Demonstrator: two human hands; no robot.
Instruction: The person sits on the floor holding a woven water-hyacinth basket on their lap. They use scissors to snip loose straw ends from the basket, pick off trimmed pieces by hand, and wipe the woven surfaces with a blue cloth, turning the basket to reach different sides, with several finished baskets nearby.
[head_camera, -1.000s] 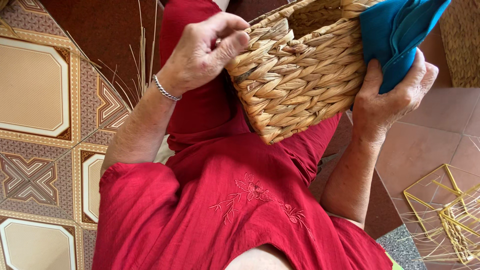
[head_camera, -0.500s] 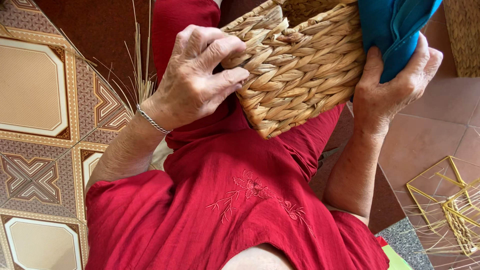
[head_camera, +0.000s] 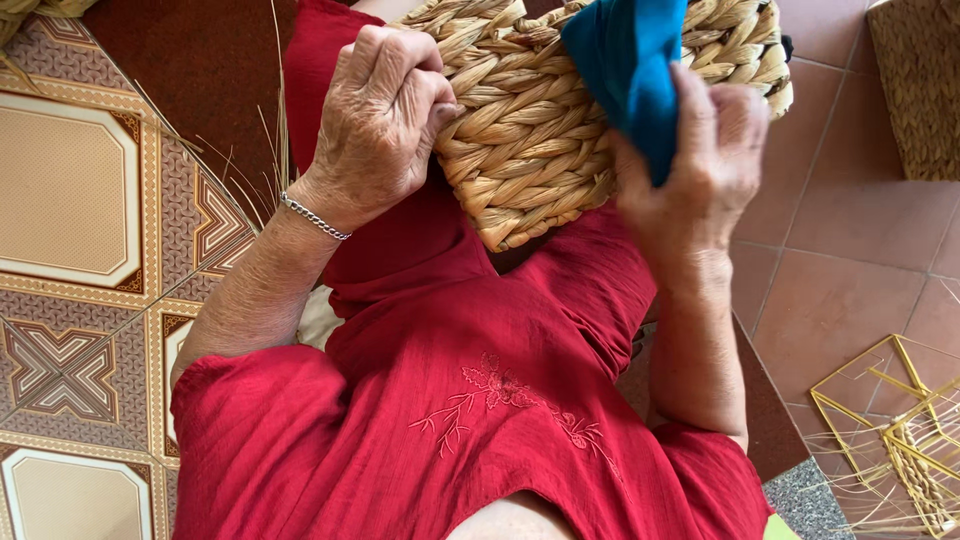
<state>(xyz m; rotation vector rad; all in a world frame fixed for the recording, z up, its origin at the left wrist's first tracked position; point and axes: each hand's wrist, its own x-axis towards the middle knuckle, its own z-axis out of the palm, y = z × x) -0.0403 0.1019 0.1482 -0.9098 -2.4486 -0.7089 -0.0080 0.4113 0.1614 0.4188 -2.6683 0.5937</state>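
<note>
At the bottom of the frame, nearest the camera, the person's red embroidered garment (head_camera: 470, 440) fills the lower centre, with both forearms rising from it. In mid-frame, the left hand (head_camera: 385, 115), a silver chain bracelet (head_camera: 313, 217) at its wrist, is clenched around the near left edge of a woven straw basket (head_camera: 530, 150), fingers curled over the plaited bands. The right hand (head_camera: 705, 165) grasps a blue cloth (head_camera: 630, 60) and presses it against the basket's right side; the basket sits tilted above the lap in the upper centre of the frame. Judgement: the weave looks complete on the visible faces, with no loose strand ends showing, so the work appears at the wiping or finishing stage; how much of the surface remains uncovered cannot be told. Farther off, patterned floor tiles (head_camera: 70, 200) occupy the left, loose straw stalks (head_camera: 270, 130) lie beside the left forearm, a straw frame (head_camera: 900, 430) lies at lower right, and another woven piece (head_camera: 915, 85) sits at upper right.
</note>
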